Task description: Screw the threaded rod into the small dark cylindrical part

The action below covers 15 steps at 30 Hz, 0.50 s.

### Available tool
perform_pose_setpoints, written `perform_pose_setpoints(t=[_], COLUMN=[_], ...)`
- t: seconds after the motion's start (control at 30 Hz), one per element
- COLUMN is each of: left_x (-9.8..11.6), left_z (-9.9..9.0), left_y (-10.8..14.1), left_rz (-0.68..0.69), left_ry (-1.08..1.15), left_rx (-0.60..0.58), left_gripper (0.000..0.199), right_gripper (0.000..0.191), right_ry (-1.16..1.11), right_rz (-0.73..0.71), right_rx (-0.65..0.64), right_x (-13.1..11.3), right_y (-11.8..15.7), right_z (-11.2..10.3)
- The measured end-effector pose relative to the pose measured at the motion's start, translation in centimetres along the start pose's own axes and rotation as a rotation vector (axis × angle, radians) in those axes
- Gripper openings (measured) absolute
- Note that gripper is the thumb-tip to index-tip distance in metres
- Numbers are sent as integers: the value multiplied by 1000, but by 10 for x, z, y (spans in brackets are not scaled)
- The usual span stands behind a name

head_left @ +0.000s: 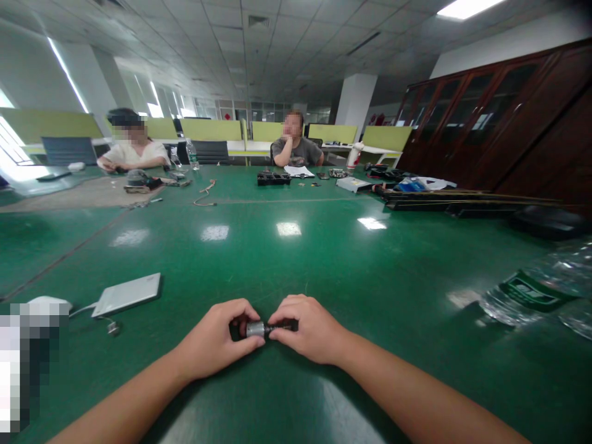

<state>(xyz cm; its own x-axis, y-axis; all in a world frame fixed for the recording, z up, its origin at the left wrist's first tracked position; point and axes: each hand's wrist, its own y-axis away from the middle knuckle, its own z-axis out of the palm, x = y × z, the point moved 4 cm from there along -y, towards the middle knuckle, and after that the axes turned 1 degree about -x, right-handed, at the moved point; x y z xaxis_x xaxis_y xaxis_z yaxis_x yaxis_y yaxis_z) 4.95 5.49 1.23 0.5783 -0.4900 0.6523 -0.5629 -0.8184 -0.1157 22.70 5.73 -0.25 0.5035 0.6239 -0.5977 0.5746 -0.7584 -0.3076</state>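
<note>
Low over the green table, a small silver cylinder [255, 329] with a dark end and a thin dark shaft lies level between my two hands; it looks like a small motor. My left hand [217, 336] pinches its silver body between thumb and fingers. The thumb and fingertips of my right hand [308, 327] close on the thin dark shaft [272, 328] at its right end. My fingers hide part of both ends.
A white power bank [128, 295] with a cable lies at the left. Clear plastic bottles [531, 296] lie on the right. Across the green table [296, 259] are a black tray-like part [274, 179], papers, long dark strips [444, 200] and two seated people.
</note>
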Motion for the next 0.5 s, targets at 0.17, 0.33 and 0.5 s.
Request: perform_pose_setpoints(t=[0.17, 0.33, 0.5], left_x=[0, 0, 2], left_z=[2, 3, 3], left_y=[-1, 0, 0], left_rz=[-6, 7, 1], left_ry=[-30, -45, -42], left_rx=[4, -4, -8], left_gripper=[13, 13, 12], right_gripper=[18, 18, 15], right_ry=[17, 42, 57], right_rz=[-22, -28, -45], right_rx=[-21, -30, -38], right_x=[0, -2, -3], right_y=[2, 1, 0], right_z=[-2, 1, 1])
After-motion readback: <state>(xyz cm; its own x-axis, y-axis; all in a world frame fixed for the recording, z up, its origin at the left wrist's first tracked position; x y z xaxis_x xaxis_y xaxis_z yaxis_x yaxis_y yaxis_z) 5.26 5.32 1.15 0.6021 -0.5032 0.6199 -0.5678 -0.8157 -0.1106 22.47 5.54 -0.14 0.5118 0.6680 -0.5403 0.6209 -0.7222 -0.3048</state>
